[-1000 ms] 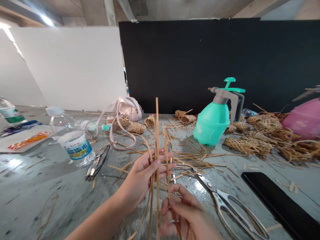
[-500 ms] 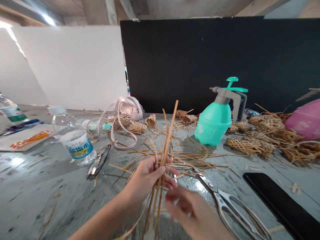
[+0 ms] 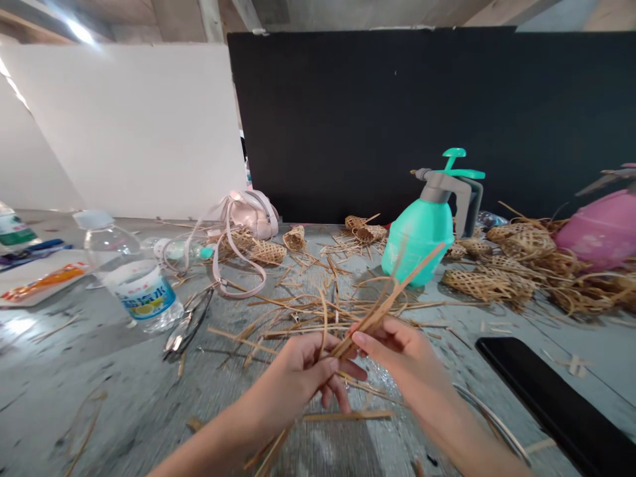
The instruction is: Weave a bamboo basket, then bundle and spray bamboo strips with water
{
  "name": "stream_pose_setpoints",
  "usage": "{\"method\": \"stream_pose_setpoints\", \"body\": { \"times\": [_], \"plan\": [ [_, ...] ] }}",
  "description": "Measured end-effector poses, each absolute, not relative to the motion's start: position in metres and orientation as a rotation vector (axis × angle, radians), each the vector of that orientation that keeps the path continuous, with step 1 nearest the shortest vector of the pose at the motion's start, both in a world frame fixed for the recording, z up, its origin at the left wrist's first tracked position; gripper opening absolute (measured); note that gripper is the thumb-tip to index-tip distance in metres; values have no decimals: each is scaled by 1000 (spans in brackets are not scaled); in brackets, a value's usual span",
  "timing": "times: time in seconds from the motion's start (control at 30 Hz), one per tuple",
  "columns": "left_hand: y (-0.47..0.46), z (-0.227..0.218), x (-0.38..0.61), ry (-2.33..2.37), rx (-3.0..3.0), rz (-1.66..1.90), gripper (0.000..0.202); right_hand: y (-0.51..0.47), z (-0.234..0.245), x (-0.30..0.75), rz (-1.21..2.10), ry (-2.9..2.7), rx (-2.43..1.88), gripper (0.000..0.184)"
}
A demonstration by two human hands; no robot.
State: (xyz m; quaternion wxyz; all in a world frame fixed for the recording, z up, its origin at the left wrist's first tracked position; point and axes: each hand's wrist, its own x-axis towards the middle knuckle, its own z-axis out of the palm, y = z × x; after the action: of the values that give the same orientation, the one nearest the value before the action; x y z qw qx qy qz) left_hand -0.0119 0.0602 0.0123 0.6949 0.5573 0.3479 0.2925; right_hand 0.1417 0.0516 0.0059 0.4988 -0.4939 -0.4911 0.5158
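Observation:
A small bundle of bamboo strips [image 3: 380, 310] slants up to the right between my hands, its lower ends trailing down under my left wrist. My left hand [image 3: 311, 371] pinches the bundle near its middle between thumb and fingers. Just above that, my right hand [image 3: 397, 351] grips the same strips, thumb on top. One thin strip sticks up separately beside my left fingers. Loose bamboo strips [image 3: 278, 333] lie scattered on the table behind my hands. The scissors [image 3: 497, 424] are mostly hidden under my right forearm, with part of a handle loop showing.
A green spray bottle [image 3: 420, 232] stands behind; woven bamboo pieces [image 3: 489, 285] and a pink spray bottle [image 3: 601, 228] are at right. A black phone [image 3: 556, 397] lies near right. Leftward are a plastic bottle [image 3: 144, 291], glasses [image 3: 186, 324] and a pink bag [image 3: 253, 215].
My right hand has come up from below and taken hold of the strips. The bundle has tipped from nearly upright to leaning right. The view has shifted slightly right.

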Motion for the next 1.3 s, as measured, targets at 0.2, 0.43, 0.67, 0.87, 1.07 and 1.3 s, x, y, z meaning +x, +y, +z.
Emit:
{"method": "stream_pose_setpoints", "body": {
  "times": [0.2, 0.43, 0.67, 0.87, 1.07, 1.3],
  "plan": [
    [63, 9, -10, 771, 1228, 668, 16, 53, 3, 142, 1169, -1164, -1215, 22],
    [63, 4, -10, 774, 1236, 622, 18, 54, -3, 138, 1134, -1173, -1158, 23],
    [65, 14, -18, 794, 1405, 482, 11, 50, 6, 144, 1225, -1332, -1133, 31],
    [81, 34, -37, 1020, 1369, 996, 19, 55, -10, 157, 842, -2083, -1516, 6],
    [77, 53, -47, 1025, 1214, 1174, 29, 63, -47, 151, 651, -2293, -1610, 7],
    [74, 60, -54, 879, 1062, 1408, 34, 71, -11, 184, 686, -2101, -1535, 17]
  ]
}}
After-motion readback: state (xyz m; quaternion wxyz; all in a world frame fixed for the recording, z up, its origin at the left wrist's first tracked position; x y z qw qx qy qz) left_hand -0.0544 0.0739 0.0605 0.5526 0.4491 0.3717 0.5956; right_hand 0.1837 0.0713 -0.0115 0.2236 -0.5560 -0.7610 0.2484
